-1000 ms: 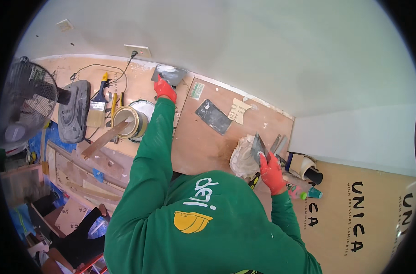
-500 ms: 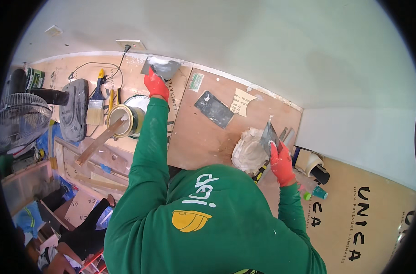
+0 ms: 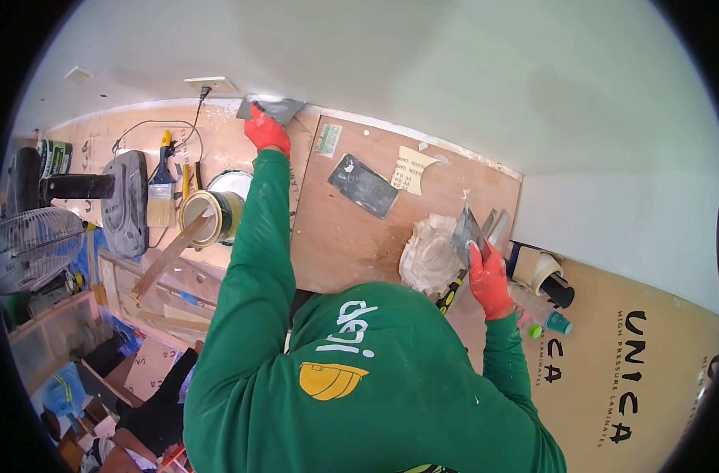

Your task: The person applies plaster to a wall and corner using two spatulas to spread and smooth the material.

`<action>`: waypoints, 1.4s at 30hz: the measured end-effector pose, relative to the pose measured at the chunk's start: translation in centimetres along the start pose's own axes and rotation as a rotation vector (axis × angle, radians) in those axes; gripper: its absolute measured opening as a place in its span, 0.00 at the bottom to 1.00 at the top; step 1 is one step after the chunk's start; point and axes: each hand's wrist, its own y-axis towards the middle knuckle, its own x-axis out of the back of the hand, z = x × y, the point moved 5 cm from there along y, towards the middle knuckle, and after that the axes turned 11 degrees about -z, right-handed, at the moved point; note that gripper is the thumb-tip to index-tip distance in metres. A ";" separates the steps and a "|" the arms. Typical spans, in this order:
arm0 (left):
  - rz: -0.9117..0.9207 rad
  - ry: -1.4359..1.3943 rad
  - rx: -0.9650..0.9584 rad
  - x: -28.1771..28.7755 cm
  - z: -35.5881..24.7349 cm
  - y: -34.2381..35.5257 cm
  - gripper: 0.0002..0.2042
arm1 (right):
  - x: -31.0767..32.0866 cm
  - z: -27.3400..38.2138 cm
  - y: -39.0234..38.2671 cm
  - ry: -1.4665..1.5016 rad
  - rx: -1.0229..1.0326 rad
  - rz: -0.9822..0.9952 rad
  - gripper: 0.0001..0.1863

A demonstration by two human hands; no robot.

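Note:
At the foot of the pale wall, my left hand in an orange-red glove grips a wide grey putty spreader. White putty lies along the spreader's far edge, close to the wall. My right hand, gloved alike, is closed on a grey putty knife held tilted, with a little white putty at its tip. Left of that hand lies a crumpled off-white cloth. A dark grey flat sheet and a cut piece of cream card lie on the brown board between my hands.
To the left are an open paint can with a wooden stick, a brush, a fan and a plugged-in cable. Tape rolls and a teal cup stand right. Another person's dark-clothed leg shows lower left.
My left hand and the spreader have shifted slightly toward the wall and left. My right hand keeps its hold on the putty knife, almost unmoved. The view has turned a little.

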 end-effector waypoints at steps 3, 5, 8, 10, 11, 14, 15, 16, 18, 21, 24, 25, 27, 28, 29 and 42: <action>-0.048 0.053 -0.254 -0.8 -4.7 -4.2 0.21 | -0.3 -0.2 -0.3 0.073 -0.008 -0.066 0.16; 0.123 0.165 -0.299 -0.4 -6.4 -7.7 0.22 | -0.5 -0.6 -0.3 0.078 -0.066 -0.038 0.16; 0.104 -0.028 -0.152 1.3 -3.8 -8.6 0.19 | -0.6 0.3 0.6 0.144 -0.118 -0.022 0.14; -0.008 -0.207 0.057 2.7 0.9 -6.4 0.17 | -0.2 0.7 1.3 0.151 -0.083 -0.043 0.14; 0.047 -0.207 0.093 3.0 1.5 -6.9 0.16 | 0.0 0.7 1.4 0.128 -0.043 -0.060 0.14; 0.190 -0.181 0.041 2.9 4.4 -4.3 0.15 | -0.2 -0.1 0.9 0.108 -0.061 -0.022 0.14; 0.172 -0.185 0.061 2.4 4.3 -4.2 0.14 | -0.2 -0.5 0.8 0.108 -0.093 -0.005 0.14; 0.155 -0.190 0.082 1.8 4.2 -4.0 0.13 | -0.1 -0.5 0.5 0.122 -0.112 -0.022 0.14; 0.129 -0.180 0.131 0.6 3.5 -3.9 0.12 | -0.1 -0.4 -0.2 0.148 -0.153 -0.059 0.15; 0.129 -0.032 0.051 -0.9 2.1 -3.8 0.12 | 0.1 -0.3 -0.6 0.135 -0.053 -0.112 0.17; 0.161 0.147 -0.143 -1.5 0.9 -3.1 0.14 | 0.5 -0.2 -0.3 0.076 -0.157 0.029 0.19; 0.163 0.098 -0.069 -1.8 0.7 -2.9 0.15 | 0.6 -0.3 -0.5 0.075 -0.113 -0.011 0.19; 0.119 0.037 -0.033 -3.1 -3.0 -4.2 0.18 | 0.7 -0.7 -1.0 0.070 -0.033 -0.096 0.18; 0.107 0.035 -0.054 -3.7 -5.7 -4.9 0.19 | 0.8 -1.0 -1.0 0.086 -0.084 -0.086 0.18; 0.087 0.034 -0.077 -3.8 -8.1 -5.3 0.19 | 1.0 -1.0 -0.7 0.102 -0.130 -0.069 0.17; 0.142 -0.155 0.174 3.5 -1.4 -2.2 0.17 | 1.1 1.8 2.0 0.099 -0.063 -0.077 0.14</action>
